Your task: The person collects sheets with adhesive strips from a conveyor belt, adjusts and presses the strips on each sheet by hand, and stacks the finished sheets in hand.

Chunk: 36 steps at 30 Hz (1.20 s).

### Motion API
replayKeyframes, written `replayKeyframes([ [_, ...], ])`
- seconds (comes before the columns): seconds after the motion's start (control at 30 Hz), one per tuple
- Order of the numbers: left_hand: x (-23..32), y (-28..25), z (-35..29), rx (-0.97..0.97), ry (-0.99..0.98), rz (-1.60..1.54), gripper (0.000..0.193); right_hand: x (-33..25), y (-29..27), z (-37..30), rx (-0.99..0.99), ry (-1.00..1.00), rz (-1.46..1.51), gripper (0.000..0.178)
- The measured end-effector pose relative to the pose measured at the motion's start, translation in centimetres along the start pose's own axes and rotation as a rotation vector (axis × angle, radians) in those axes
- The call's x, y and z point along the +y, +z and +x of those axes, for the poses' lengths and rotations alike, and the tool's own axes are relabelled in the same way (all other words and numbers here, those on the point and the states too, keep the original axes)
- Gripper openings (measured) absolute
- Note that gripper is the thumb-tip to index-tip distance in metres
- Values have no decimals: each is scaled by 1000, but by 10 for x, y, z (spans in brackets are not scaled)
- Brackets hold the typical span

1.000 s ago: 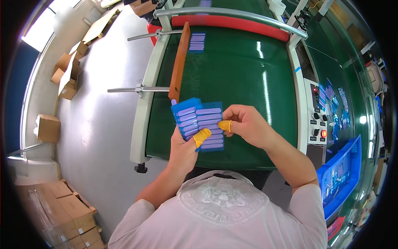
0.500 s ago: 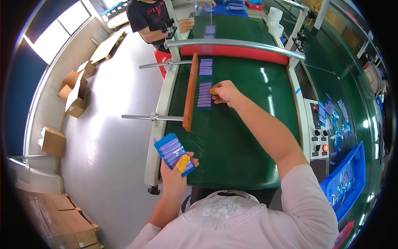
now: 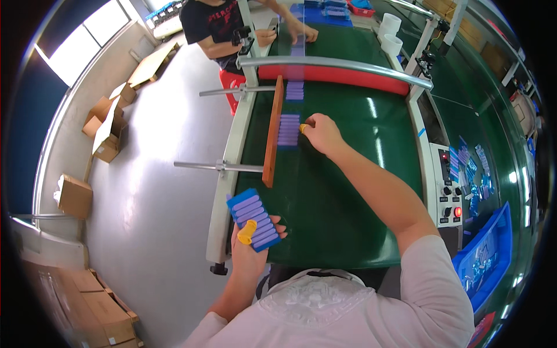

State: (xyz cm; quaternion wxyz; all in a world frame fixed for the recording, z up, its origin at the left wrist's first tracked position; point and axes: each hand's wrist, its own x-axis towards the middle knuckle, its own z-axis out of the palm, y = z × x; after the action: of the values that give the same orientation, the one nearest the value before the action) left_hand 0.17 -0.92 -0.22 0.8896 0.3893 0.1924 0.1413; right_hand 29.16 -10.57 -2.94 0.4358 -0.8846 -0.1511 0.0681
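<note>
A blue-backed pack of several purple sticks (image 3: 255, 223) rests in my left hand (image 3: 248, 255), fingers wrapped around it and a thumb in a yellow finger cot (image 3: 247, 232) across its face. Further off, my right hand (image 3: 322, 134) has its fingers curled together, a yellow cot showing at the tip. It touches the right edge of a similar pack (image 3: 289, 130) lying on the green conveyor belt (image 3: 342, 203). That pack sits against an orange-brown guide bar (image 3: 273, 130). Another pack (image 3: 295, 90) lies ahead of it, near the red roller (image 3: 348, 78).
A metal crossbar (image 3: 336, 62) spans the belt. Beyond it, a co-worker's hand (image 3: 301, 32) reaches over the belt. At the right are a control box (image 3: 447, 191) with a lit red button, loose packs (image 3: 470, 168) and a blue crate (image 3: 503, 235). Cardboard boxes (image 3: 75, 197) stand on the left.
The pack on the belt has shifted left against the guide bar, with my right hand at its edge. My left hand has turned its pack slightly. The co-worker's hand has reached further over the belt.
</note>
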Motion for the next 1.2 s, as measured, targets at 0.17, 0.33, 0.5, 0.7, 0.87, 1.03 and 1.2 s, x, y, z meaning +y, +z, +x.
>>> replayKeyframes([
  [0.17, 5, 5, 7, -35, -82, -58, 34, -34, -31, -76, -478, -148, 290, 21],
  [0.33, -1, 17, 12, -95, -39, 57, 33, -36, -42, -133, -768, -90, 477, 16],
  [0.5, -11, 16, 16, -128, -61, 43, 33, -30, -34, -148, -785, 38, 718, 13],
  [0.7, -16, 13, 16, -14, 36, 69, 32, -31, -36, -142, -664, 128, 733, 14],
  [0.87, -6, 4, 9, -6, -11, 117, 30, -19, -46, -99, -528, 218, 741, 14],
  [1.03, -5, -1, 4, -24, 12, 117, 28, -1, -27, -45, -388, 271, 695, 12],
  [1.2, -4, -4, 1, -43, -3, 22, 33, -10, 7, -34, -390, 296, 689, 12],
])
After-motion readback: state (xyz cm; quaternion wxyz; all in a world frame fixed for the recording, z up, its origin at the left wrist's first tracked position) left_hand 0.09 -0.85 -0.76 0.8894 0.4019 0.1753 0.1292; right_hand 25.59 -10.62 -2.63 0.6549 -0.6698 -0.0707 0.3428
